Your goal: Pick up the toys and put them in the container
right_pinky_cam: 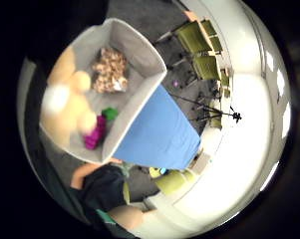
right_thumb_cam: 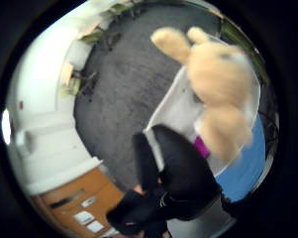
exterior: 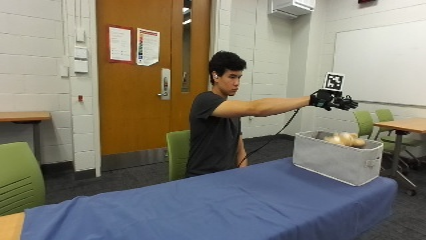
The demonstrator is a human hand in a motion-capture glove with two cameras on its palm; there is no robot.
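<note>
My gloved right hand (exterior: 333, 99) is held out at arm's length above the grey fabric container (exterior: 336, 161), which stands at the right end of the blue-covered table (exterior: 219, 205). The fingers (right_thumb_cam: 180, 171) are spread and hold nothing. A tan plush toy (exterior: 346, 140) shows at the container's rim, below the hand and apart from it; it looks blurred (right_thumb_cam: 220, 94) in the thumb side palm view. Inside the container (right_pinky_cam: 139, 59) lie the tan plush (right_pinky_cam: 70, 109), a brown patterned toy (right_pinky_cam: 109, 69) and a green and magenta toy (right_pinky_cam: 100, 128).
The table's blue cloth (right_pinky_cam: 159, 134) stretches left of the container. A green chair (exterior: 177, 152) stands behind the seated person, another green chair (exterior: 18, 177) at the near left. More chairs and a wooden table (exterior: 403, 125) stand at the right.
</note>
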